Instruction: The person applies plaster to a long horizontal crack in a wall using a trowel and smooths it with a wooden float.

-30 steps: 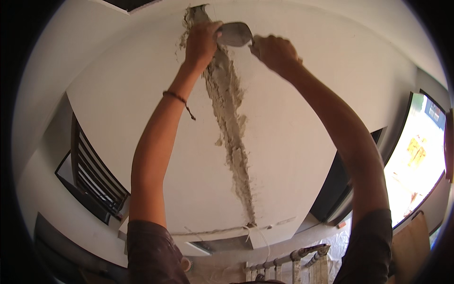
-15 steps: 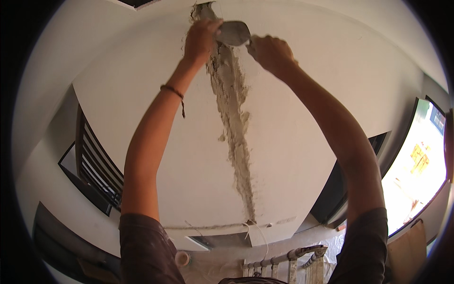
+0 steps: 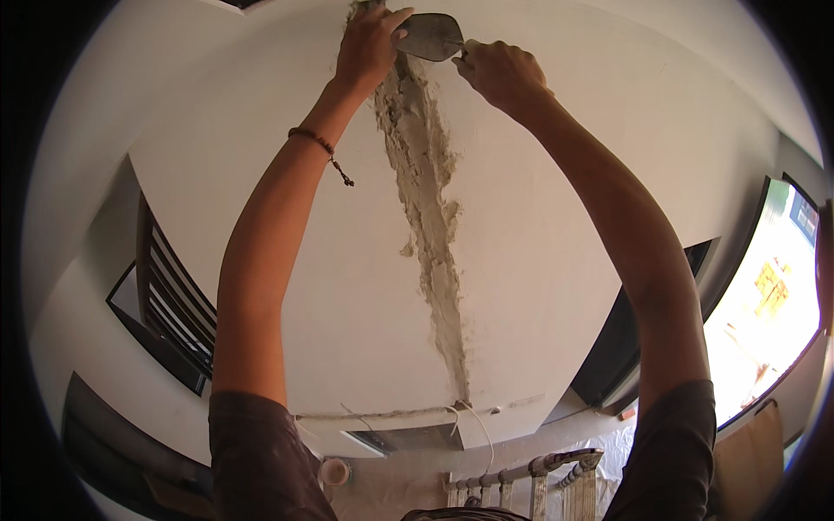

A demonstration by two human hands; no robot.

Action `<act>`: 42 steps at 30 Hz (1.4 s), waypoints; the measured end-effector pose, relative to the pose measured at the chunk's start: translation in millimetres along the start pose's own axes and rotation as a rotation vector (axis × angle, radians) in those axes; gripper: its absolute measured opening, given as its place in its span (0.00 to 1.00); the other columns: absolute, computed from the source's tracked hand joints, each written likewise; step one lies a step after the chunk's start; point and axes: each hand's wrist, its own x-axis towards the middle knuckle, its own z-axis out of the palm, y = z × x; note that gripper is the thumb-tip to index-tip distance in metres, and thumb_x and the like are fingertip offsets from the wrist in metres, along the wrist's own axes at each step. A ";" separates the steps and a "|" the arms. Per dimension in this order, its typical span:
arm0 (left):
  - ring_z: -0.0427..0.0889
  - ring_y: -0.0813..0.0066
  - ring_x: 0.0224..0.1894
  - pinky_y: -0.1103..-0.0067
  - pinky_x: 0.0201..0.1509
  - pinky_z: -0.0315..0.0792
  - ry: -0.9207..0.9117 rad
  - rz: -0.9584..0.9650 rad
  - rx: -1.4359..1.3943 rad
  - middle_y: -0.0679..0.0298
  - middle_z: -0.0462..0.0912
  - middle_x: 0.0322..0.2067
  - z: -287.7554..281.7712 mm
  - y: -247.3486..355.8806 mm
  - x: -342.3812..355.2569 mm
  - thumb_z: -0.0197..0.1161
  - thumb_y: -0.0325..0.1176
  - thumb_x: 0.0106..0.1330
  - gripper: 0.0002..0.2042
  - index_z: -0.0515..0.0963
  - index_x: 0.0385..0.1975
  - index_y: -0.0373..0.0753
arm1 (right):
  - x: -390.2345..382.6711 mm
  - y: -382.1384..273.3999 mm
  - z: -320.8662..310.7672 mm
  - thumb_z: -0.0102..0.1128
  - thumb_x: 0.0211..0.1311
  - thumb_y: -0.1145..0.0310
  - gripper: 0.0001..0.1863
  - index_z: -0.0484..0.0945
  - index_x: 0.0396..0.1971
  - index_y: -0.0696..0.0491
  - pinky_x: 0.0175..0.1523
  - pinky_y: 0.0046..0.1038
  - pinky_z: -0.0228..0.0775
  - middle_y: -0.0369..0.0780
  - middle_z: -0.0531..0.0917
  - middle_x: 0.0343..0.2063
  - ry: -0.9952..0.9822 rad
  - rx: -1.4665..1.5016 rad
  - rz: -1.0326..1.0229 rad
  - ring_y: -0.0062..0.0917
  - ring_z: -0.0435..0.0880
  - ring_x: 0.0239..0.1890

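Observation:
A vertical channel (image 3: pixel 426 187) in the pale wall is filled with rough grey mortar. Near its upper end, my right hand (image 3: pixel 506 74) is closed around the handle of a trowel (image 3: pixel 430 36), whose dark, rounded blade points left across the channel. My left hand (image 3: pixel 369 52) is raised at the blade's left edge, over the mortar. Its index finger stretches out along the blade's upper corner, apart from another fingertip below; its palm side is hidden. A dark beaded bracelet (image 3: pixel 313 136) circles my left wrist.
Below are a worn railing (image 3: pixel 534 469), a loose white cable (image 3: pixel 486 434) at the channel's foot, and a small round tub (image 3: pixel 335 471). A barred window (image 3: pixel 178 295) lies left. At right are a dark doorway (image 3: pixel 608 347) and a bright opening (image 3: pixel 764 295).
Both hands and the trowel have moved slightly higher up the wall. My left index finger now stretches out more plainly beside the blade, and the bracelet's tassel has swung right.

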 end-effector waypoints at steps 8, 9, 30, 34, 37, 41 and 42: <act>0.77 0.59 0.46 0.65 0.55 0.72 -0.338 -0.026 -0.085 0.59 0.79 0.39 19.3 104.8 -213.4 0.58 0.17 0.60 0.26 0.77 0.59 0.43 | -184.6 -12.5 99.9 0.48 0.76 0.53 0.16 0.70 0.37 0.53 0.28 0.40 0.76 0.43 0.81 0.19 -0.289 0.075 -0.014 0.36 0.83 0.20; 0.76 0.57 0.50 0.63 0.59 0.70 -0.510 0.016 -0.075 0.57 0.80 0.44 20.8 107.8 -246.6 0.58 0.17 0.60 0.26 0.77 0.60 0.43 | -202.0 -20.3 104.8 0.53 0.72 0.54 0.16 0.73 0.36 0.53 0.31 0.39 0.78 0.43 0.83 0.22 -0.451 0.056 -0.005 0.38 0.87 0.27; 0.76 0.58 0.45 0.64 0.55 0.74 -0.168 -0.111 -0.098 0.62 0.82 0.38 20.2 77.9 -158.5 0.64 0.28 0.65 0.16 0.81 0.54 0.44 | -136.2 -10.1 66.0 0.52 0.73 0.54 0.16 0.74 0.38 0.53 0.36 0.44 0.78 0.44 0.84 0.22 -0.326 0.164 0.052 0.41 0.85 0.26; 0.78 0.55 0.48 0.64 0.57 0.73 -0.078 -0.136 -0.063 0.59 0.82 0.40 7.4 37.3 -61.9 0.62 0.26 0.65 0.16 0.81 0.53 0.44 | -52.5 3.0 36.2 0.50 0.74 0.52 0.17 0.76 0.38 0.51 0.39 0.43 0.79 0.43 0.84 0.22 -0.132 0.102 0.036 0.38 0.86 0.26; 0.78 0.51 0.51 0.60 0.60 0.70 -0.042 -0.139 -0.052 0.52 0.83 0.44 -0.1 27.8 -32.5 0.62 0.26 0.63 0.12 0.82 0.46 0.34 | -29.7 -12.5 21.4 0.50 0.74 0.54 0.18 0.78 0.36 0.54 0.40 0.45 0.78 0.43 0.85 0.23 -0.140 0.135 0.101 0.39 0.86 0.28; 0.76 0.51 0.55 0.60 0.62 0.67 -0.163 -0.184 -0.071 0.52 0.82 0.47 -1.0 45.2 -63.9 0.60 0.26 0.64 0.14 0.81 0.49 0.35 | -66.4 -20.3 36.0 0.50 0.74 0.54 0.18 0.76 0.38 0.56 0.39 0.46 0.79 0.45 0.84 0.23 -0.143 0.083 0.084 0.41 0.87 0.28; 0.75 0.52 0.58 0.60 0.64 0.66 -0.237 -0.224 -0.097 0.52 0.81 0.51 0.4 49.1 -73.3 0.58 0.28 0.67 0.15 0.80 0.52 0.35 | -76.5 -21.1 40.6 0.50 0.75 0.55 0.18 0.75 0.38 0.56 0.38 0.46 0.79 0.46 0.84 0.23 -0.149 0.042 0.078 0.42 0.87 0.28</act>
